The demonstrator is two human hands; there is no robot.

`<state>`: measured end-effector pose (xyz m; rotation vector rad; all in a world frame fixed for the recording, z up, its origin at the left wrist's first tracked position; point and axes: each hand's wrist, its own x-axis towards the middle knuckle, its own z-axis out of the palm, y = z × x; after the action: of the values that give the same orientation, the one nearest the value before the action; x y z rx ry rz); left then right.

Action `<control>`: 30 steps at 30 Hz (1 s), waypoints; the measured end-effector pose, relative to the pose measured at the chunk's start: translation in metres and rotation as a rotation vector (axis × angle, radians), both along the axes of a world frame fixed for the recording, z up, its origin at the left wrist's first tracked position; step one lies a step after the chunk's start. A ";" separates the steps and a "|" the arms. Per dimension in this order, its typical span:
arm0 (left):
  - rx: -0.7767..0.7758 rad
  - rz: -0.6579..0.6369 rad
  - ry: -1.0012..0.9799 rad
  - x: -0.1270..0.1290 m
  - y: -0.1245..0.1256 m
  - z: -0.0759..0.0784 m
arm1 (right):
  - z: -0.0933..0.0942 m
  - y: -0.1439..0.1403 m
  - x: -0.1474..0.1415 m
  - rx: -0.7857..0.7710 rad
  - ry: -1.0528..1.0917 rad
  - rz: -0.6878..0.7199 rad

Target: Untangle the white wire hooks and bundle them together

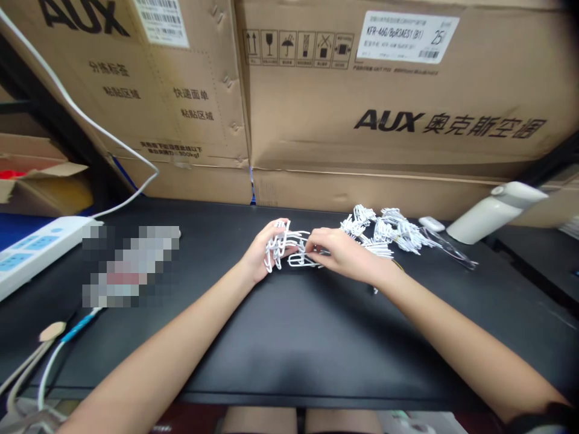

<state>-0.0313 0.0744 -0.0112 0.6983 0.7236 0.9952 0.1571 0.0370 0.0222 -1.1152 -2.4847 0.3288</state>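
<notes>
Nearest the camera, two bare forearms reach over the near edge of a matte black desk top (289,355), and the person's knees show just below that edge. The left hand (265,253) is curled about a linked bunch of white plastic clips (278,247), its fingers closed through the loops. The right hand (339,253) pinches a single white clip (301,260) between thumb and fingertips, touching the bunch in the left hand. Both hands work near the middle of the desk top, toward its far edge.

Just beyond the right hand lies a loose heap of the same white clips (384,232), close to the far edge. To the right of that heap lie a small white oval object (432,223) and a white bottle (495,211) on its side, tilted toward the far right corner.

At the left edge a white power strip with pale blue sockets (36,250) rests, and a white cable (90,123) rises from it toward the upper left. Thin cables (49,361) trail off the near left corner.

Behind the desk, large brown cardboard cartons printed "AUX" (407,90) stand stacked and fill the whole back; they are shut, so their contents cannot be seen. At far left an open cardboard box (40,181) shows something red inside.
</notes>
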 end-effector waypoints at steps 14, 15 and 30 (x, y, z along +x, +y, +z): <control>-0.023 -0.026 -0.081 -0.001 0.001 -0.002 | -0.014 0.000 -0.009 -0.061 0.030 -0.063; -0.022 -0.032 -0.085 -0.001 0.001 -0.002 | -0.014 0.000 -0.009 -0.051 0.030 -0.063; -0.007 -0.051 -0.044 -0.001 0.003 -0.006 | 0.004 0.002 0.003 0.037 0.026 -0.132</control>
<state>-0.0322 0.0778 -0.0172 0.6837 0.6677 0.9586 0.1602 0.0389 0.0258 -1.2441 -2.3708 0.2559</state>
